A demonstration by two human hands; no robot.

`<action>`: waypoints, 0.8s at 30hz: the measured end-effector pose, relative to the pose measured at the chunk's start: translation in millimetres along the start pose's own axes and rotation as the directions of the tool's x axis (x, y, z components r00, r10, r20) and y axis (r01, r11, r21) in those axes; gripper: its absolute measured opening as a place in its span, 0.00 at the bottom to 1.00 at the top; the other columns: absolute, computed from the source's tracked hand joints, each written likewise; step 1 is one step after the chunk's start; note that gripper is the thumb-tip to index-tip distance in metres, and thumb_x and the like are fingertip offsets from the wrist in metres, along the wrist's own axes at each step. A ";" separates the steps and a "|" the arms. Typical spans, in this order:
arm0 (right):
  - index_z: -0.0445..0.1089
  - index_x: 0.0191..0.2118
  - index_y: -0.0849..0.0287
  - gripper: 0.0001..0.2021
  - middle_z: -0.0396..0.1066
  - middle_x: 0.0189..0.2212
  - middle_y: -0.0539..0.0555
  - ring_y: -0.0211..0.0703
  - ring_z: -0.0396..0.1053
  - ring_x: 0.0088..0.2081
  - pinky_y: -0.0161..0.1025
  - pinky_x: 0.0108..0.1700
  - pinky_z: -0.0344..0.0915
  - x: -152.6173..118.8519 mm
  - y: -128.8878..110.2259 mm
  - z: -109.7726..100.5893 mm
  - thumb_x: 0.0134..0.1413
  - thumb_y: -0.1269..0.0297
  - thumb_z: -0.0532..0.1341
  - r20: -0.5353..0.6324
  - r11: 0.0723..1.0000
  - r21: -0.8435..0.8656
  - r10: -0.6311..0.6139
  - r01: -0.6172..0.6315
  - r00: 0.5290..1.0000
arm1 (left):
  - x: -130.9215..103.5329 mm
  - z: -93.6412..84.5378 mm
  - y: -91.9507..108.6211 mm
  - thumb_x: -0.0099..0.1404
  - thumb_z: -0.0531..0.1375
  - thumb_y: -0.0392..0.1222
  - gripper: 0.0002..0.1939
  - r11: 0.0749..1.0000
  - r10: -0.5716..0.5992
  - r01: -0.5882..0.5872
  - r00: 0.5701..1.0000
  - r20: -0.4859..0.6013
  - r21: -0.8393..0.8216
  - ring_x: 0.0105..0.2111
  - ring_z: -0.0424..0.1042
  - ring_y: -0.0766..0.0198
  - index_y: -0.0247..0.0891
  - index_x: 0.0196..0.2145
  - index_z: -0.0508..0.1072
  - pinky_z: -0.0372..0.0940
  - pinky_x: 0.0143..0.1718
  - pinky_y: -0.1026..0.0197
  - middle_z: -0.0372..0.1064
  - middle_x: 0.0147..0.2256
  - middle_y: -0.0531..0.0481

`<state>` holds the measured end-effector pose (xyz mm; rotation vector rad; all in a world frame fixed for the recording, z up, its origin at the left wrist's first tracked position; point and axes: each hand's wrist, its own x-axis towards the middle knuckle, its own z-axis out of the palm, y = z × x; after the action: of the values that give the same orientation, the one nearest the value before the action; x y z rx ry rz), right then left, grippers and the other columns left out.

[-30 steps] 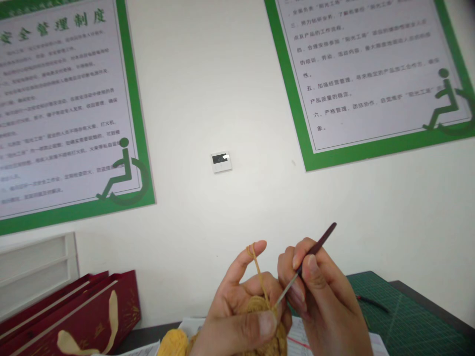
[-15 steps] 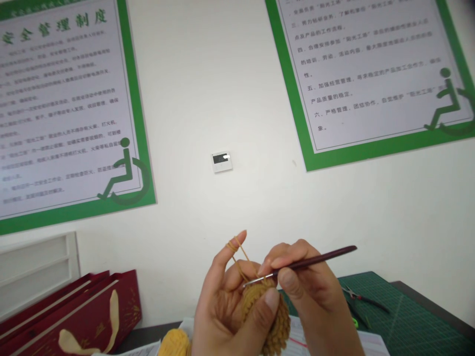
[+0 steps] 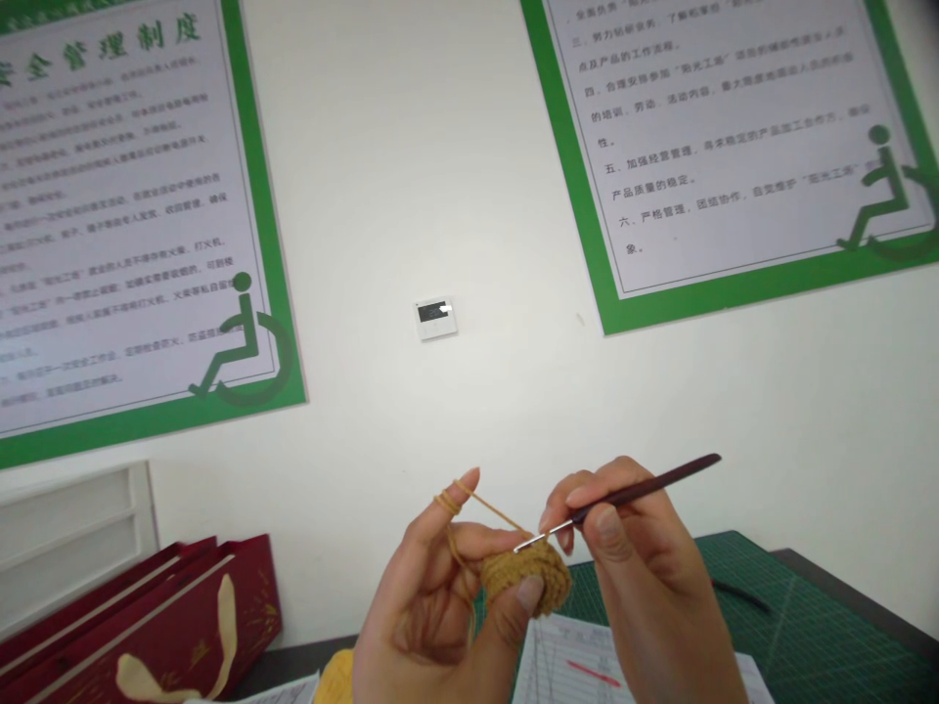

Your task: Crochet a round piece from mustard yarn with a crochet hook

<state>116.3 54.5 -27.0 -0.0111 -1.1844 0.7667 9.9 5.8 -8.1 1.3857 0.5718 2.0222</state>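
My left hand [image 3: 440,596] pinches a small tan crochet piece [image 3: 539,577] between thumb and fingers. Tan yarn [image 3: 488,506] loops around its raised index finger and runs across to the piece. A crochet hook [image 3: 652,486] with a dark maroon handle is gripped by my right hand [image 3: 646,567], pen-fashion. The hook's silver tip lies at the top edge of the piece, with yarn at its shaft. Whether the tip passes through a stitch I cannot tell. Part of the piece is covered by the left thumb.
Below the hands lie printed papers [image 3: 564,660] with a red mark and a green cutting mat [image 3: 814,626]. A yellow yarn ball [image 3: 335,680] shows at the bottom edge. Maroon gift bags [image 3: 168,636] stand at left. Behind is a white wall with posters and a small panel [image 3: 435,319].
The crochet piece has tipped and risen, showing more of its top. My right hand and hook have shifted right and slightly up. The pliers on the mat are now mostly hidden.
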 end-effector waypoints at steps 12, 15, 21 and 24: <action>0.67 0.42 0.51 0.06 0.73 0.33 0.48 0.35 0.68 0.33 0.34 0.36 0.66 0.9 -5.8 -5.9 0.70 0.63 0.54 0.070 0.985 -0.088 -0.141 0.147 0.988 | 1.2 2.2 2.5 0.50 0.73 0.30 0.28 0.999 -0.009 0.007 0.999 -0.041 -0.045 0.27 0.78 0.65 0.41 0.49 0.78 0.72 0.30 0.68 0.80 0.28 0.51; 0.67 0.43 0.52 0.06 0.74 0.34 0.49 0.36 0.69 0.34 0.35 0.36 0.66 1.9 -8.7 -7.2 0.70 0.64 0.53 0.115 0.974 -0.103 -0.191 0.203 0.975 | 1.5 2.0 3.5 0.50 0.73 0.30 0.29 0.999 -0.026 0.024 0.999 -0.044 -0.038 0.27 0.77 0.66 0.42 0.50 0.77 0.72 0.30 0.69 0.80 0.28 0.51; 0.67 0.43 0.52 0.06 0.74 0.34 0.49 0.36 0.70 0.35 0.35 0.36 0.66 3.1 -9.3 -5.1 0.70 0.66 0.53 0.094 0.964 -0.124 -0.226 0.237 0.969 | 0.7 2.1 5.8 0.51 0.72 0.29 0.30 0.999 -0.041 0.040 0.999 -0.034 -0.029 0.26 0.77 0.66 0.42 0.52 0.76 0.70 0.29 0.69 0.80 0.27 0.51; 0.67 0.43 0.52 0.06 0.73 0.33 0.48 0.36 0.70 0.35 0.34 0.35 0.66 2.4 -9.4 -3.2 0.70 0.66 0.53 0.077 0.964 -0.132 -0.222 0.231 0.972 | 0.4 1.4 7.4 0.50 0.73 0.31 0.32 0.997 -0.072 0.071 0.997 -0.031 -0.025 0.25 0.76 0.65 0.41 0.53 0.75 0.70 0.28 0.67 0.79 0.27 0.51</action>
<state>124.4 49.9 -22.6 0.0314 -1.2713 0.4841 9.3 0.8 -2.5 1.3029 0.6008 1.9904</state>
